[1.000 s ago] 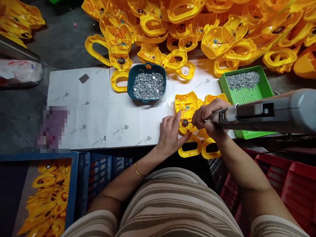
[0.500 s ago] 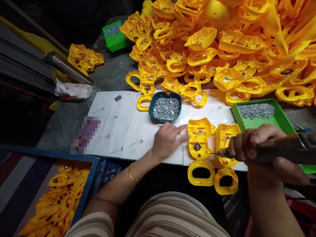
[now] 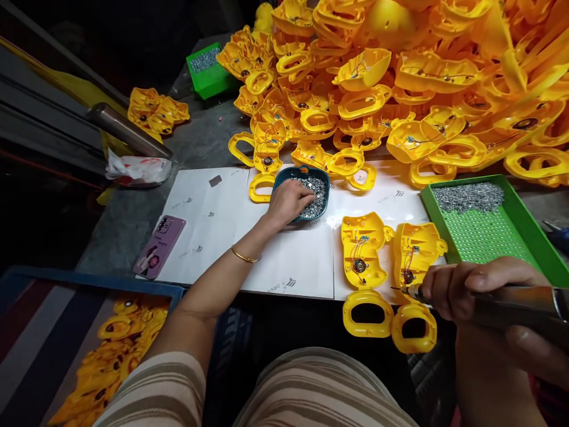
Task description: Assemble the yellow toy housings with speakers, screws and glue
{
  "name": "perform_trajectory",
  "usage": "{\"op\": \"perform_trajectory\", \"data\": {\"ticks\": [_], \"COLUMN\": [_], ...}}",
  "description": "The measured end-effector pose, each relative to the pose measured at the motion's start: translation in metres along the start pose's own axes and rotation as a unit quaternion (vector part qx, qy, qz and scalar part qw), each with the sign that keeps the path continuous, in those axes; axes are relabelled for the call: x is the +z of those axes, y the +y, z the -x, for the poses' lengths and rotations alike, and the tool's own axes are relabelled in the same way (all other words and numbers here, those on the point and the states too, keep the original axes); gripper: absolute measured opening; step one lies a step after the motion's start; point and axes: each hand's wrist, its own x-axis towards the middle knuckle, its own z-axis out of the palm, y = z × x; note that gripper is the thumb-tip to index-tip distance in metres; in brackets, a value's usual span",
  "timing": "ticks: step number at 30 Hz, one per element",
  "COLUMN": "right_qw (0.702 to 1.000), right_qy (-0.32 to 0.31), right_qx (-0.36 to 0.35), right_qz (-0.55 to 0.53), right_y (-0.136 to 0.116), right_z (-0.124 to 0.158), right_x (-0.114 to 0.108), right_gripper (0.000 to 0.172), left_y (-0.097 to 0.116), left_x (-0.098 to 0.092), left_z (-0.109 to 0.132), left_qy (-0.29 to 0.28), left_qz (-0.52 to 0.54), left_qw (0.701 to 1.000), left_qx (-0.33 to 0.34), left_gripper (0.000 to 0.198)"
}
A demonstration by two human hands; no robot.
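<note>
As our left hand [image 3: 288,201], fingers curled, grasp hidden, sits among screws [image 3: 316,191] we judge light, slippery, best fingertip-pinched, our right hand [image 3: 466,289] clasps the screwdriver [image 3: 522,302].

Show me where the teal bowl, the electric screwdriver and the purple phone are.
teal bowl [image 3: 328,191]: head view, on its right rim.
electric screwdriver [image 3: 511,303]: head view, on its silver body.
purple phone [image 3: 160,244]: head view, on the middle of its back.

Bright overhead light on the yellow shells [image 3: 400,89], dark left side, wide-angle bending and blur at edges
</note>
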Motion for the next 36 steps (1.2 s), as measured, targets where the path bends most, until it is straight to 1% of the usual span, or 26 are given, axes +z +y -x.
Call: {"op": "perform_trajectory", "data": {"ticks": [2,3,4,6,7,9,11,13,16,18,20,22,24,27,30,33,36], "right_qw": [1.0,1.0,1.0,0.999,0.998,0.997,0.997,0.996,0.995,0.995,0.996,0.997,0.998,0.998,0.998,0.999,1.0], "right_qy": [0.003,0.008,0.015,0.038,0.052,0.069,0.078,0.083,0.084,0.08,0.059,0.027,0.008,0.015,0.008,0.021,0.026], "right_qx": [0.006,0.012,0.016,0.015,0.008,-0.012,-0.021,-0.03,-0.044,-0.053,-0.064,-0.071,-0.067,-0.06,-0.058,-0.033,0.0], "right_qz": [0.004,0.01,0.019,0.034,0.036,0.027,0.019,0.022,0.024,0.019,0.01,0.006,0.007,0.005,-0.021,-0.026,-0.012], "right_y": [-0.001,-0.001,-0.001,0.001,0.001,0.002,0.002,-0.001,-0.003,-0.003,-0.001,0.001,0.003,0.006,0.007,0.003,-0.002], "right_z": [0.001,0.002,0.004,0.005,0.005,0.004,0.002,0.0,-0.003,-0.004,-0.005,-0.006,-0.006,-0.007,-0.005,-0.004,-0.003], "right_x": [0.0,0.0,0.002,0.005,0.008,0.013,0.02,0.028,0.038,0.04,0.039,0.036,0.032,0.03,0.032,0.035,0.037], "right_gripper": [0.031,0.032,0.033,0.033,0.033,0.031,0.029,0.027,0.025,0.025,0.025,0.026,0.025,0.025,0.026,0.025,0.024], "left_y": [0.005,0.011,0.019,0.044,0.058,0.086,0.107,0.12,0.127,0.129,0.132,0.134,0.136,0.138,0.138,0.138,0.138], "left_x": [-0.007,-0.01,-0.013,-0.015,-0.013,-0.006,0.006,0.017,0.027,0.03,0.03,0.03,0.03,0.032,0.034,0.036,0.035], "left_z": [0.005,0.01,0.018,0.04,0.054,0.083,0.107,0.124,0.134,0.136,0.137,0.139,0.14,0.143,0.144,0.145,0.145], "left_qy": [0.035,0.054,0.072,0.093,0.084,0.044,0.025,0.013,-0.006,-0.016,-0.031,-0.041,-0.048,-0.054,-0.073,-0.094,-0.101], "left_qz": [0.016,0.032,0.054,0.113,0.148,0.23,0.297,0.339,0.384,0.419,0.448,0.466,0.475,0.491,0.517,0.546,0.557], "left_qw": [0.999,0.998,0.996,0.988,0.982,0.963,0.946,0.937,0.923,0.908,0.892,0.882,0.876,0.865,0.844,0.82,0.812], "left_qx": [-0.003,0.003,0.015,0.055,0.083,0.131,0.125,0.088,0.024,-0.015,-0.041,-0.055,-0.067,-0.091,-0.121,-0.143,-0.144], "left_gripper": [0.017,0.018,0.019,0.019,0.019,0.017,0.015,0.014,0.014,0.015,0.015,0.015,0.016,0.017,0.02,0.024,0.025]}}
